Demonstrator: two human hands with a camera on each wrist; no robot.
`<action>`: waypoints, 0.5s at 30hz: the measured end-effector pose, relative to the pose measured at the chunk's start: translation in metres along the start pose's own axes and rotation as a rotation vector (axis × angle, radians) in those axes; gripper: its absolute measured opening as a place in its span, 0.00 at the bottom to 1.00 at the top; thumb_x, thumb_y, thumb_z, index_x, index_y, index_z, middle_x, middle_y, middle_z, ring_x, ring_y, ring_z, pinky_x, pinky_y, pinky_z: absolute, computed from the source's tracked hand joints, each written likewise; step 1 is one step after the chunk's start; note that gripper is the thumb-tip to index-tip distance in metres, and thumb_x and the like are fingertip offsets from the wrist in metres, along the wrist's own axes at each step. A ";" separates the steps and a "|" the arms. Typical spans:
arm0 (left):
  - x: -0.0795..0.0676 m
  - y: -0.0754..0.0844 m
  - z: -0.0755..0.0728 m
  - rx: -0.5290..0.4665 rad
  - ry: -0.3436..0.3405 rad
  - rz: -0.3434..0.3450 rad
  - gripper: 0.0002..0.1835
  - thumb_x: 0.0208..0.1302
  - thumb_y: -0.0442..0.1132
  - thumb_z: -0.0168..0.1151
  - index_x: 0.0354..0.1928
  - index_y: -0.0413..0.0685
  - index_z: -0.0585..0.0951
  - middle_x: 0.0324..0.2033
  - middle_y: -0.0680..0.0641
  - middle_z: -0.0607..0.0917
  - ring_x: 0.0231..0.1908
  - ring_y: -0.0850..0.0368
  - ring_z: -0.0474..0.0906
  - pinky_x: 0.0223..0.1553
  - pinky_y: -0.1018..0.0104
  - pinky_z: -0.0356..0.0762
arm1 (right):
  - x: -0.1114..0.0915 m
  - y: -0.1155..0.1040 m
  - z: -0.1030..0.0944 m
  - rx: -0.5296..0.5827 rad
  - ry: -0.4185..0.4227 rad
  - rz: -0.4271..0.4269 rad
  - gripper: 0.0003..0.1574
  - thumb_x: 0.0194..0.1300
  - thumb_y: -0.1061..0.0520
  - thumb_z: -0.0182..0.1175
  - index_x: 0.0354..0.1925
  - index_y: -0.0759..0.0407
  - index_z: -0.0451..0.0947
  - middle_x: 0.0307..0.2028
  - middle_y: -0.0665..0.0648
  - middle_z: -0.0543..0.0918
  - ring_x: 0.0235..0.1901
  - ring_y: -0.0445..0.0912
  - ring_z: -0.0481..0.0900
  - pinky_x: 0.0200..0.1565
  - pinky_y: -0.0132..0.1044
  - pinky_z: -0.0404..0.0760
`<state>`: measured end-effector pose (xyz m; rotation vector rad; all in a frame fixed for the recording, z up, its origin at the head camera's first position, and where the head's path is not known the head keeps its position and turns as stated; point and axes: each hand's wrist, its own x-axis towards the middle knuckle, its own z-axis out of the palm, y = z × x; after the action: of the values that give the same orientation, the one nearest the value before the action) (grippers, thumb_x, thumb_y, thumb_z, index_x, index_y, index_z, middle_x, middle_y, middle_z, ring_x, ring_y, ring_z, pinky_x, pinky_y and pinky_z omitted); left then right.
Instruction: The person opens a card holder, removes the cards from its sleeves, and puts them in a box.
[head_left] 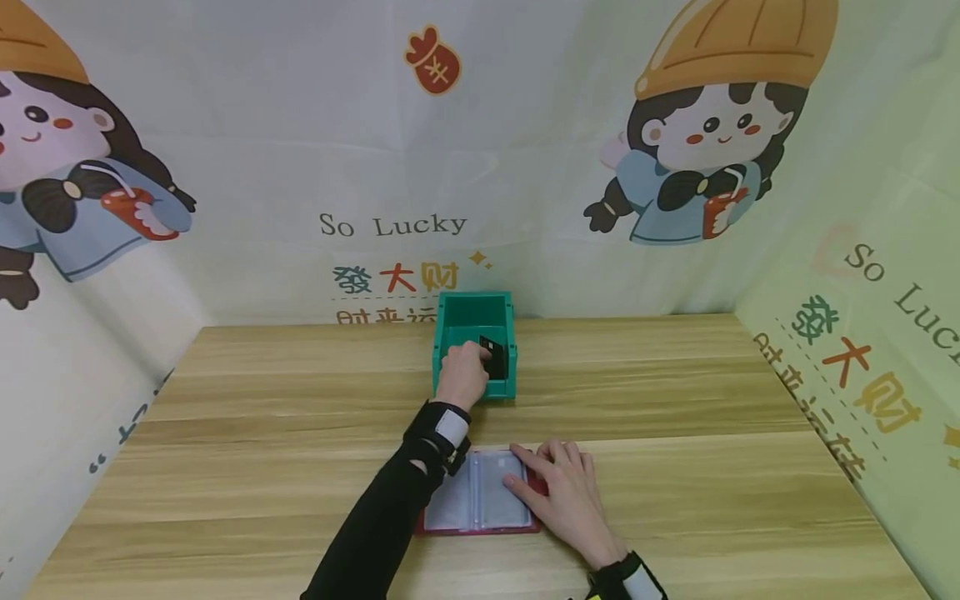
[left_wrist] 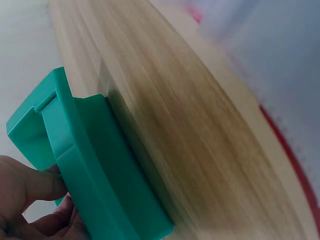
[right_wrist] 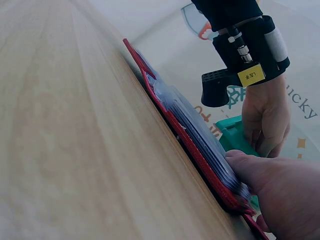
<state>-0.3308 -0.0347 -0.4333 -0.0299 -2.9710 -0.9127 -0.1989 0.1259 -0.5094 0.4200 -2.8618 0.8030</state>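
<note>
A green plastic bin (head_left: 476, 305) stands at the far side of the table, and my left hand (head_left: 462, 377) reaches down into it. Inside, a black card (head_left: 496, 365) lies by the left fingers; whether they pinch it is hidden. In the left wrist view the thumb (left_wrist: 47, 186) and bent fingers show behind the bin's wall (left_wrist: 75, 145). Nearer me lies an opened red card holder with clear sleeves (head_left: 452, 502). My right hand (head_left: 567, 496) rests on its right side, fingers spread, the thumb (right_wrist: 245, 167) pressing the stacked sleeves.
The wood-grain table (head_left: 675, 400) stretches out on both sides of the holder. A printed cloth (head_left: 525, 167) hangs behind and beside the table, close to the bin's back. The left forearm (head_left: 375, 517) crosses over the holder's left part.
</note>
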 end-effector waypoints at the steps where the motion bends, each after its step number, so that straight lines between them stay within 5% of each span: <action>1: 0.000 0.000 0.000 0.009 -0.003 -0.003 0.16 0.66 0.27 0.60 0.53 0.42 0.86 0.53 0.38 0.86 0.52 0.39 0.83 0.50 0.47 0.82 | 0.000 0.000 0.000 0.002 0.000 0.000 0.28 0.63 0.38 0.67 0.58 0.47 0.83 0.33 0.46 0.67 0.38 0.43 0.60 0.43 0.40 0.52; 15: -0.003 0.001 0.005 0.133 -0.007 -0.001 0.09 0.68 0.33 0.58 0.39 0.38 0.86 0.40 0.34 0.87 0.38 0.40 0.85 0.35 0.48 0.82 | -0.001 0.000 0.001 0.010 0.014 0.001 0.28 0.62 0.38 0.67 0.57 0.47 0.84 0.33 0.46 0.68 0.37 0.43 0.60 0.42 0.39 0.52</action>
<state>-0.3274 -0.0315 -0.4372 -0.0278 -3.0305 -0.7138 -0.1981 0.1255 -0.5100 0.4131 -2.8463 0.8176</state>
